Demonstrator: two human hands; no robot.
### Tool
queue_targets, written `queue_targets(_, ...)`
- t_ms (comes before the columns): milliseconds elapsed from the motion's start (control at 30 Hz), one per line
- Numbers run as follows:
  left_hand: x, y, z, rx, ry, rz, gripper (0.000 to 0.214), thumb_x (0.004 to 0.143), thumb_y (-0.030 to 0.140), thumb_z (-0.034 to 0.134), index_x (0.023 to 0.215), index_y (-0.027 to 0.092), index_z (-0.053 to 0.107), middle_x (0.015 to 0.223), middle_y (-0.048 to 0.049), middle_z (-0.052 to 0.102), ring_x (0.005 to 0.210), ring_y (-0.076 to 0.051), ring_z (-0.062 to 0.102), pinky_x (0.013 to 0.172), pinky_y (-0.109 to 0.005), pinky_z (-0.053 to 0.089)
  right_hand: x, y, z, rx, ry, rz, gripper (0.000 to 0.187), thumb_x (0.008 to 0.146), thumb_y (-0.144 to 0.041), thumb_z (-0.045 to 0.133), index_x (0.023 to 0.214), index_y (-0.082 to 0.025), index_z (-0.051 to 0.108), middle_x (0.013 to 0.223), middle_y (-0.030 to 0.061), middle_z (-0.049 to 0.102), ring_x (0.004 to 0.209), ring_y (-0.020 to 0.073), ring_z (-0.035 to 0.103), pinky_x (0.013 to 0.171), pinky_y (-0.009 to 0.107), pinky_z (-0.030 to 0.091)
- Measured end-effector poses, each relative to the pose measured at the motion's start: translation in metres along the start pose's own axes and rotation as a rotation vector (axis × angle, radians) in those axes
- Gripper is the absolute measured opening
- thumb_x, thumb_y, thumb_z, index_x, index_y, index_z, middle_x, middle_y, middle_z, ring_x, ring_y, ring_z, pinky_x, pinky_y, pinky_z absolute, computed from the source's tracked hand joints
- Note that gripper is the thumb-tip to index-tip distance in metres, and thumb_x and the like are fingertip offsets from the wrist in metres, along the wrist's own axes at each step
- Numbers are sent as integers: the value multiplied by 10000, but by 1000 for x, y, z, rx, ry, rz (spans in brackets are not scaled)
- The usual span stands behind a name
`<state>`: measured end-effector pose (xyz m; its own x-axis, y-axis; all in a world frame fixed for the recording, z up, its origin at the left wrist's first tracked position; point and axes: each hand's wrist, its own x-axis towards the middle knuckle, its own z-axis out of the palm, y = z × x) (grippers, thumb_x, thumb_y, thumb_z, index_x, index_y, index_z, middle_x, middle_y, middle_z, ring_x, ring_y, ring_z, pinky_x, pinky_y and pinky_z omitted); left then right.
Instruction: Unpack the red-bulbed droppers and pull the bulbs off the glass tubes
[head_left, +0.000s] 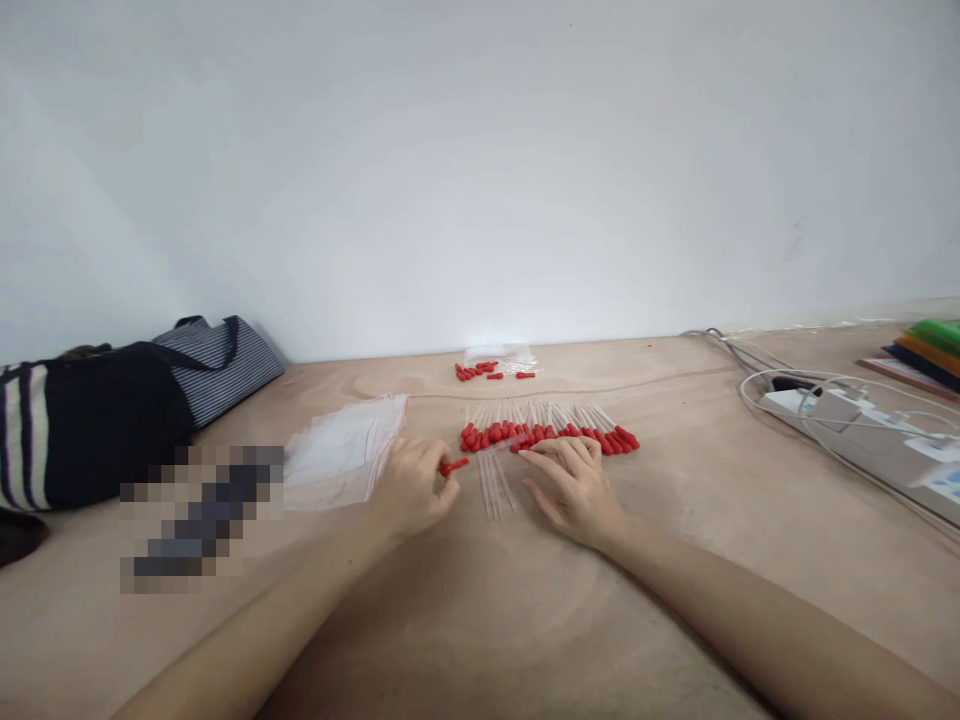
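My left hand [415, 485] pinches a small red rubber bulb [454, 466] between thumb and fingers, a little above or on the table. My right hand [574, 490] is open, thumb apart from the bent fingers. Its index fingertip is beside a red bulb at the near edge of a row of droppers [551, 432], thin clear tubes with red rubber bulbs. Whether it touches that bulb I cannot tell. Between my hands lie several bare clear tubes [495, 485], pointing toward me. Left of my left hand is a stack of clear zip bags [337, 460].
Near the wall lie more red bulbs [474, 371] and clear tubes beside a plastic bag [496, 354]. A white power strip [862, 430] with cables is on the right, with coloured folders [930, 350] behind. On the left are a dark bag [105, 420] and a blurred-out dark object [217, 515].
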<state>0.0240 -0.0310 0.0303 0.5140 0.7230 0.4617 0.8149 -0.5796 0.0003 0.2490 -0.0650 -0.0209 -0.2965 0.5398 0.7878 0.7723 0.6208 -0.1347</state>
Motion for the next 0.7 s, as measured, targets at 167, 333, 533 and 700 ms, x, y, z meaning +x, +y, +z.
queue_targets(167, -15, 18, 27, -87, 78, 263, 97, 729, 165, 418, 657, 172, 483, 629, -26, 556, 625, -169, 484, 622, -308, 323, 1, -5, 3, -31, -94, -136, 270, 808, -306, 521, 1065, -227, 552, 982, 49, 623, 961, 190, 508, 883, 408, 216)
queue_targets(333, -14, 21, 35, -134, 135, 298, 126, 778, 178, 424, 697, 165, 520, 672, -32, 597, 662, -169, 494, 639, -315, 314, 3, -4, 10, -56, -97, -164, 160, 846, -238, 463, 905, -227, 611, 675, -17, 633, 707, 120, 528, 883, 393, 205)
queue_targets(533, -11, 20, 39, -139, 258, 375, 139, 840, 232, 483, 921, 189, 588, 876, -17, 667, 776, -170, 533, 721, -335, 309, 3, -5, 14, -134, -53, -245, 213, 843, -132, 410, 898, -189, 608, 607, -25, 590, 607, 96, 482, 877, 380, 207)
queue_targets(700, -13, 22, 39, -85, 284, 391, 141, 848, 238, 490, 817, 200, 622, 727, 7, 679, 723, -149, 544, 734, -342, 295, -1, -4, 12, -156, -49, -304, 225, 829, -108, 405, 877, -205, 602, 576, -41, 561, 619, 92, 492, 863, 371, 200)
